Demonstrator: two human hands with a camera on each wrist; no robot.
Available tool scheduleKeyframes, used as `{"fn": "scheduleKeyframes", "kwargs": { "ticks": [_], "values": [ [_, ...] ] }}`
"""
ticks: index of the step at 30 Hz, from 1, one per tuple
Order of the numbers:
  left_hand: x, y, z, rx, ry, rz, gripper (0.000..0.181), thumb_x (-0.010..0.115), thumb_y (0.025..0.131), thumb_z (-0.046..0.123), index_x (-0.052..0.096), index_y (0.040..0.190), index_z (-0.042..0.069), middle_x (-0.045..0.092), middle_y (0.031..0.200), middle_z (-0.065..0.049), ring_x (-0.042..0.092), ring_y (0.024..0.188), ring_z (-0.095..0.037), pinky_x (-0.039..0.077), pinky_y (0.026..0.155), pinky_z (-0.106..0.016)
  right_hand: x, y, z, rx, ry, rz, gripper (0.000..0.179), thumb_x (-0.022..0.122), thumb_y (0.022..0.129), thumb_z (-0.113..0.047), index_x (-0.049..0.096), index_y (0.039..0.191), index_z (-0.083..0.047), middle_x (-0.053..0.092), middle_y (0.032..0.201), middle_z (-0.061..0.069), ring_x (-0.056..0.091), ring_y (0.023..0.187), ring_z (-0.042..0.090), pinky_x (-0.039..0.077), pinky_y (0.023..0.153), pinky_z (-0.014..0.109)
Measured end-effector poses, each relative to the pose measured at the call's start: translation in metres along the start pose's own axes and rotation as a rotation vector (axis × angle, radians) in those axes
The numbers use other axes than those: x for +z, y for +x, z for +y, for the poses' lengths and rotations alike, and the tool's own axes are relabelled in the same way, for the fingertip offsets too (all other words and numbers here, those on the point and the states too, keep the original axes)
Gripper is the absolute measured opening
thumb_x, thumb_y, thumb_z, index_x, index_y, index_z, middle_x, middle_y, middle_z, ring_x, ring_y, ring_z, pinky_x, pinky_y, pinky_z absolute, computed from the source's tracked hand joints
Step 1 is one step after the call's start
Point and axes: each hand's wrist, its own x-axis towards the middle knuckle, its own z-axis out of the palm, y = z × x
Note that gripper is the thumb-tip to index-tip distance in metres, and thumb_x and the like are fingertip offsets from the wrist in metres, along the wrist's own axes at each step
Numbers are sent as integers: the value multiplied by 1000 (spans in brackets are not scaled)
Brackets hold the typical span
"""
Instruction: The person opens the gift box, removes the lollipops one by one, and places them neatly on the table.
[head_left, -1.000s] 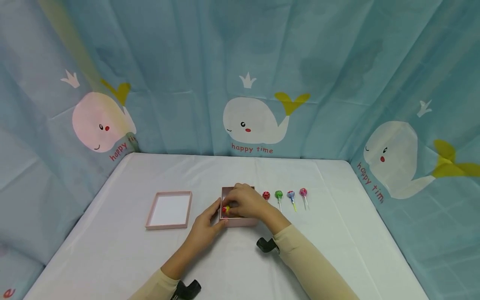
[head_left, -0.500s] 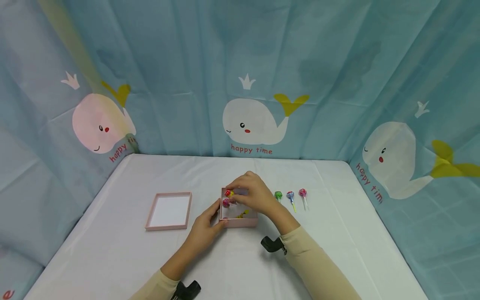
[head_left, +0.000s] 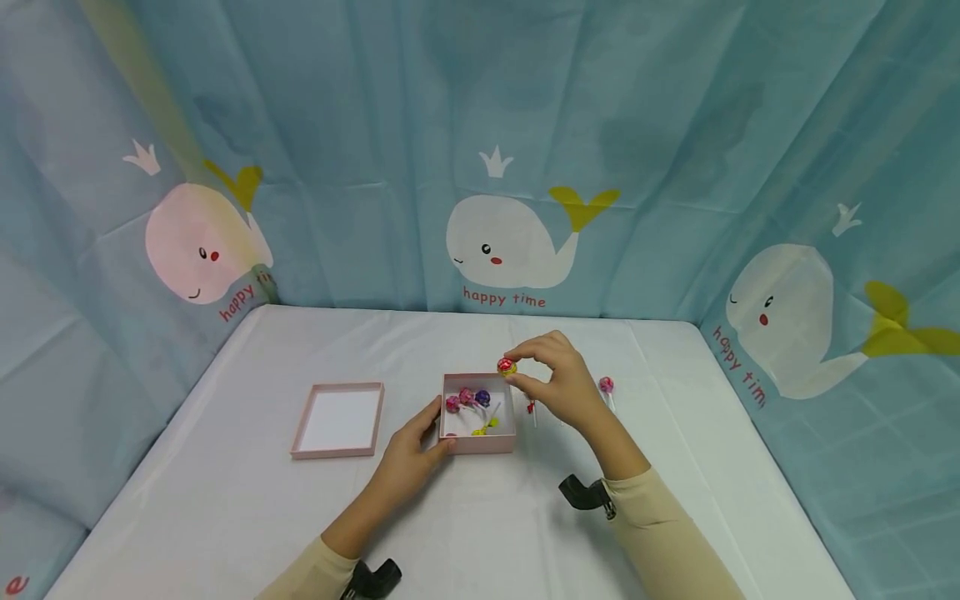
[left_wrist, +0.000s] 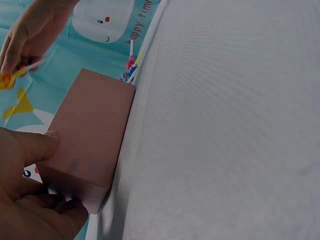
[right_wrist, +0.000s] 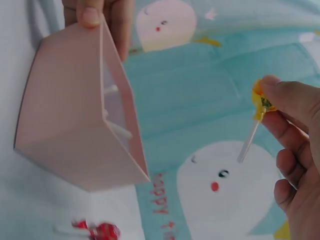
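Observation:
My left hand (head_left: 408,450) grips the near left corner of an open pink box (head_left: 483,447), thumb at the front wall and fingers along the side. Inside the box lie pink lollipops (head_left: 467,396), a purple lollipop (head_left: 483,398) and a yellow wrapper piece (head_left: 486,427). Above the box's right side, my right hand (head_left: 558,379) pinches a red-and-yellow lollipop (head_left: 506,367) by its candy head between thumb and index finger. Its pale stick (right_wrist: 247,142) hangs down in the right wrist view.
A pink lid (head_left: 337,456) with a white inside lies left of the box. To the right, a red lollipop (right_wrist: 104,231) and a pink lollipop (head_left: 607,385) lie on the white tablecloth (head_left: 480,533). My right hand covers others in that row from the head view.
My right hand has lifted the red-and-yellow lollipop out of the box and moved it up and right. My left hand has stayed at the box.

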Motion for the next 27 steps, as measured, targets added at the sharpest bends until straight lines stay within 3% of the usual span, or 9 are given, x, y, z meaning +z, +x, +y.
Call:
{"fn": "scheduleKeyframes", "kwargs": {
  "ticks": [8, 16, 22, 27],
  "values": [
    [0, 0, 0, 6, -3, -3, 78, 76, 93, 13, 35, 159, 7, 35, 164, -9, 35, 151, -26, 36, 120, -38, -33, -23, 10, 100, -24, 78, 29, 87, 84, -18, 77, 110, -23, 73, 108, -10, 55, 102, 11, 50, 83, 29],
    [0, 1, 0, -6, -10, -6, 78, 76, 94, 13, 34, 160, 7, 35, 164, -10, 34, 151, -27, 34, 121, -39, -50, -43, 26, 149, -51, 157, 30, 86, 84, -15, 77, 113, -21, 70, 106, -3, 52, 95, 15, 47, 73, 28],
    [0, 0, -2, -10, -17, -14, 79, 76, 94, 17, 33, 160, 8, 33, 165, -9, 32, 152, -26, 33, 121, -38, -61, -48, 38, 168, -39, 201, 32, 86, 84, -12, 78, 114, -19, 74, 110, -3, 52, 98, 11, 43, 79, 23],
    [1, 1, -4, 4, -15, -11, 79, 76, 95, 17, 33, 160, 8, 33, 165, -9, 33, 152, -27, 34, 121, -38, -70, -52, 46, 231, -79, 239, 29, 86, 85, -16, 78, 113, -18, 73, 108, -2, 51, 96, 15, 42, 79, 24]
  ]
}}
